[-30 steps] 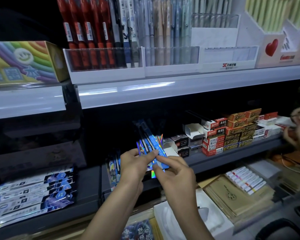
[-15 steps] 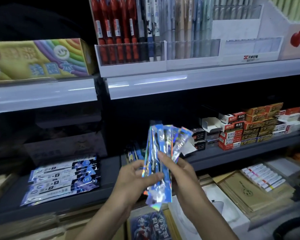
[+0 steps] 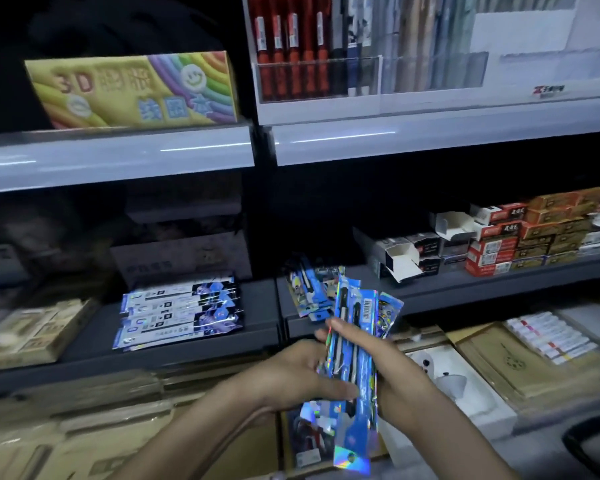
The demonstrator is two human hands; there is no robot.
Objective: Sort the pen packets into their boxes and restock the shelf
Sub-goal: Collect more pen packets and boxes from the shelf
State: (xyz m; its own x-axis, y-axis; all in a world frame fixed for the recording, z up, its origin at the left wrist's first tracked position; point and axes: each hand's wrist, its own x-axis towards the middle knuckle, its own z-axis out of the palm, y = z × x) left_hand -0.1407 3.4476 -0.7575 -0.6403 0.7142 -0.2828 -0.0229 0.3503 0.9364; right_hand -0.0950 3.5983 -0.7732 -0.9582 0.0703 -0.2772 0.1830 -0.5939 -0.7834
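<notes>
A bundle of shiny blue pen packets (image 3: 355, 344) stands nearly upright in front of the dark middle shelf (image 3: 201, 344). My left hand (image 3: 291, 374) grips the bundle from the left with the thumb across its lower part. My right hand (image 3: 392, 372) holds it from the right, fingers over its upper edge. More blue packets (image 3: 309, 292) lie on the shelf just behind my hands. To the left on the same shelf a stack of white and blue packets (image 3: 181, 311) lies flat.
Small red, black and orange boxes (image 3: 506, 240) are stacked on the shelf at right, one white box (image 3: 400, 259) open. Above stand a colourful carton (image 3: 132, 91) and a pen display rack (image 3: 319, 57). Below lie brown cartons (image 3: 84, 427) and a white box (image 3: 458, 386).
The bundle has come off the shelf, down and toward me. My view has swung left, so the boxes sit further right and the white and blue packets nearer the middle.
</notes>
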